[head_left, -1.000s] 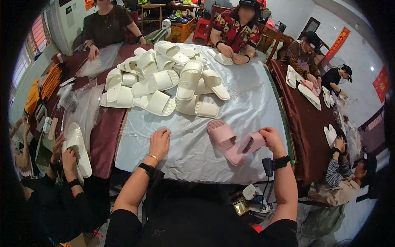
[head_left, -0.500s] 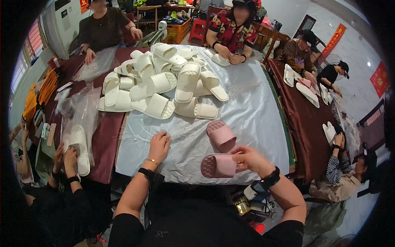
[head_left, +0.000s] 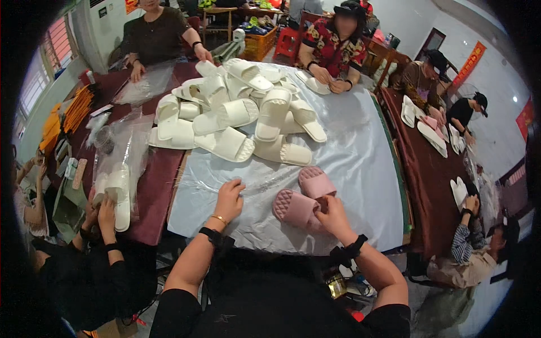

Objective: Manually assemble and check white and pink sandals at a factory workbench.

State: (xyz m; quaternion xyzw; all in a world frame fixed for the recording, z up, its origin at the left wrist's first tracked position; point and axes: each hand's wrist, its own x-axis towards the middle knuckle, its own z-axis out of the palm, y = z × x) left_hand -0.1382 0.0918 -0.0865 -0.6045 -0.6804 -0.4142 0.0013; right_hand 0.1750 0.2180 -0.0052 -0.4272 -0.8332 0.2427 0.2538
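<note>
At the far left a neighbouring person's hands hold a white slipper in a clear bag over the dark red cloth. Beyond it, toward the middle of the surface, which is covered in pale shiny sheeting, lies a heap of cream slippers, piled loosely on one another.

The person's left hand rests on the sheeting near the front edge, its fingers curled loosely under and holding nothing; a thin bracelet and a dark watch band sit on that wrist.

Just to its right, the near pink slipper lies in the right hand, whose fingers are closed around its heel end, toe pointing left. The second pink slipper lies on the sheeting just behind, touching or nearly touching the held one; I cannot tell which.

Further right, across a gap, people sit at a dark red table with more pale slippers in front of them.
</note>
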